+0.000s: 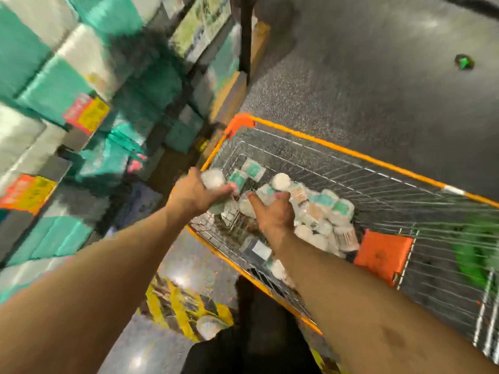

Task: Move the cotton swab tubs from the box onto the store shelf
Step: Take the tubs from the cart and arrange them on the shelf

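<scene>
Several small round cotton swab tubs [325, 211] with white lids and teal or beige labels lie heaped in a wire shopping cart [348, 153] with an orange rim. My left hand [194, 194] hovers over the cart's left edge, fingers curled around a clear cotton swab tub [213, 178]. My right hand [275, 214] reaches down into the pile, its fingers bent over a tub [247, 206]; blur hides whether they grip it. The store shelf [81, 117] rises on the left, stacked with teal and white packs.
An orange seat flap [383, 255] and something green [475, 255] sit at the cart's near end. Yellow and black floor tape [178, 306] with one tub [209, 326] on the floor lies below. Price tags [86, 113] hang on shelf edges. Dark speckled floor stretches right.
</scene>
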